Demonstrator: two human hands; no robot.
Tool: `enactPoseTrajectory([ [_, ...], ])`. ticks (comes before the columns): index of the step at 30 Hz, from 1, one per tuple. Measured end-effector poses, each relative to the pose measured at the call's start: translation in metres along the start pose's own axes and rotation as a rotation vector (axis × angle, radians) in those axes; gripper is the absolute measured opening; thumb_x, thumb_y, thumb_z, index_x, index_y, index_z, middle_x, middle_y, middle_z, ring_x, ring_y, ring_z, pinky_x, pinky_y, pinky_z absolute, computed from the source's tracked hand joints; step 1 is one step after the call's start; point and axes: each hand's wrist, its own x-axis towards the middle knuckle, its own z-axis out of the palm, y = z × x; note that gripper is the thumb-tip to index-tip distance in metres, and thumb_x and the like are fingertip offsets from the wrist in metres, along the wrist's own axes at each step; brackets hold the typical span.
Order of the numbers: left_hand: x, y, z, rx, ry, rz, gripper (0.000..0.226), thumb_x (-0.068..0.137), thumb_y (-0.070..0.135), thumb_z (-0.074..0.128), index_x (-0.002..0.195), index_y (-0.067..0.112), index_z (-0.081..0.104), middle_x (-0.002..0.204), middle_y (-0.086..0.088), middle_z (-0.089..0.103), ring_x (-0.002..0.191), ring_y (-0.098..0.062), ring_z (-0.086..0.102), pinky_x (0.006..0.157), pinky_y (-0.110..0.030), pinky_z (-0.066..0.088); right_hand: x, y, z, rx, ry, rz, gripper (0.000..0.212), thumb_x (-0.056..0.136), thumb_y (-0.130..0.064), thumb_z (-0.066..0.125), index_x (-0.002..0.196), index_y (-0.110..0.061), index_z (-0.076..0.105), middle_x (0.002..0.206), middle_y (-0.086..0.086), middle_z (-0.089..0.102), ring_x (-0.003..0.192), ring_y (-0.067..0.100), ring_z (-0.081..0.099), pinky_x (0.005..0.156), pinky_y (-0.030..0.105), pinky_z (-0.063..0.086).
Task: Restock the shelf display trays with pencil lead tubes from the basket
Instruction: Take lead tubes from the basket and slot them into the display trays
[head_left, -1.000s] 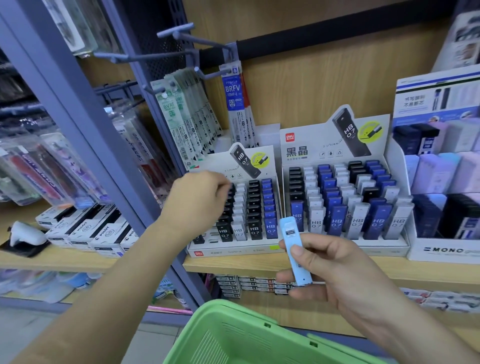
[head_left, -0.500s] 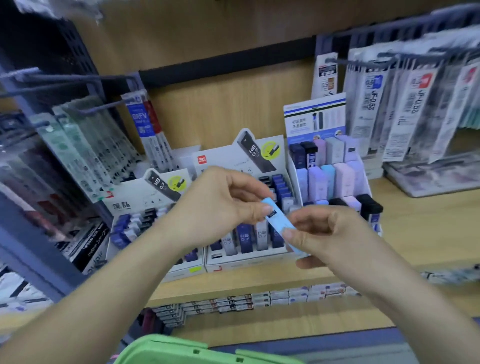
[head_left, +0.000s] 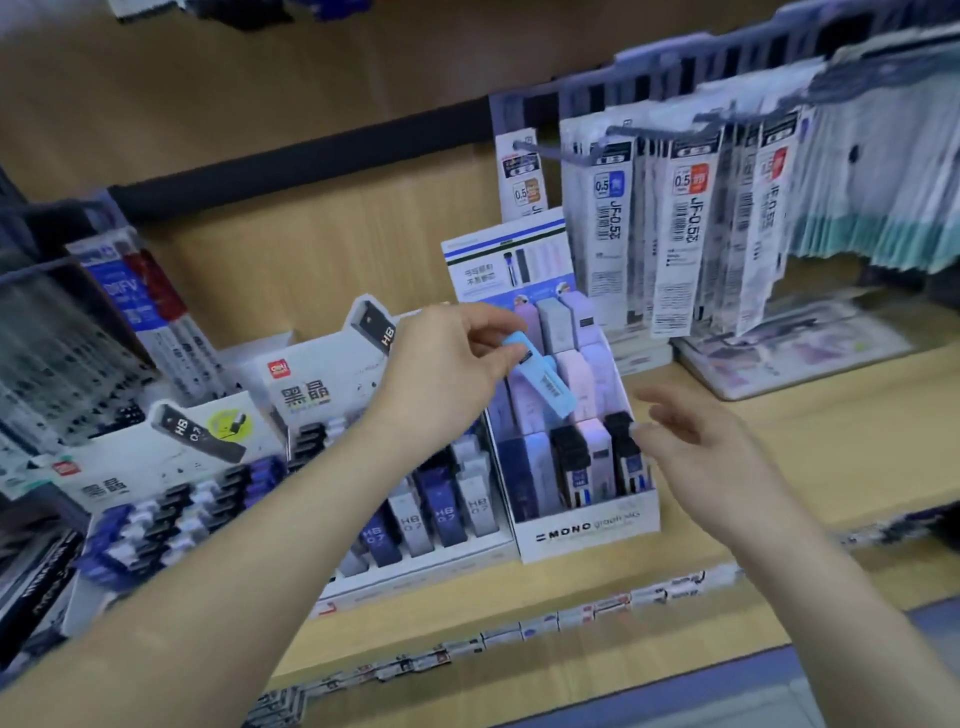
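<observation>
My left hand (head_left: 447, 369) pinches the top end of a light blue lead tube (head_left: 543, 379) and holds it tilted over the middle rows of the white MONO display tray (head_left: 587, 532). That tray holds pastel and black tubes in stepped rows. My right hand (head_left: 691, 441) hangs open just right of the tray, its fingertips near a black tube (head_left: 626, 457) in the front right corner. The basket is out of view.
Left of the MONO tray stand two white HB 0.7 trays (head_left: 447, 558) (head_left: 104, 587) full of black, blue and grey tubes. Refill packs (head_left: 685, 228) hang on hooks at the upper right. The wooden shelf (head_left: 831, 447) runs on to the right.
The blue tube passed from my right hand to my left. My left hand carried it up over the MONO tray. My right hand let go and opened. The view swung right; the basket left view.
</observation>
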Motion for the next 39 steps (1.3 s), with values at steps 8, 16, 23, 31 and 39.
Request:
enactPoseTrajectory([
  [8,0.010,0.011,0.001,0.198,-0.041,0.111,0.019,0.086,0.016,0.069,0.103,0.024,0.074,0.077,0.018,0.064,0.074,0.002,0.062,0.077,-0.008,0.047,0.002,0.004,0.001,0.067,-0.176,-0.084,0.033,0.083,-0.026,0.074,0.106,-0.044,0.060,0.095,-0.019,0.073,0.093,-0.003,0.067,0.083,0.026,0.051],
  [16,0.009,0.001,0.020,0.272,-0.074,0.079,0.015,0.082,0.020,0.075,0.097,0.022,0.073,0.074,0.017,0.062,0.075,-0.002,0.061,0.078,-0.014,0.047,-0.001,0.012,-0.003,-0.286,-0.290,-0.082,0.101,0.080,-0.007,0.077,0.144,-0.056,0.017,0.089,-0.031,0.048,0.085,-0.005,0.053,0.067,0.004,0.037],
  [23,0.022,0.012,0.021,0.463,-0.099,0.148,0.016,0.083,0.023,0.072,0.098,0.021,0.074,0.090,0.008,0.071,0.090,-0.014,0.064,0.085,-0.030,0.051,0.002,0.022,0.000,-0.289,-0.239,-0.084,0.103,0.081,-0.004,0.076,0.144,-0.060,0.017,0.103,-0.016,0.059,0.094,0.007,0.055,0.077,0.019,0.044],
  [31,0.030,0.008,0.021,0.499,-0.151,0.126,0.008,0.080,0.021,0.076,0.088,0.021,0.073,0.084,0.007,0.070,0.085,-0.013,0.064,0.082,-0.031,0.053,0.004,0.028,0.003,-0.231,-0.186,-0.112,0.093,0.079,0.000,0.075,0.143,-0.051,0.032,0.103,-0.021,0.057,0.108,0.012,0.060,0.097,0.032,0.048],
  [39,0.035,0.010,0.027,0.564,-0.270,0.134,0.023,0.090,0.023,0.056,0.083,0.013,0.075,0.085,-0.002,0.072,0.083,-0.018,0.063,0.076,-0.036,0.053,0.007,0.030,0.002,-0.232,-0.175,-0.084,0.088,0.076,-0.002,0.079,0.142,-0.045,0.039,0.118,-0.013,0.056,0.107,0.012,0.060,0.097,0.033,0.049],
])
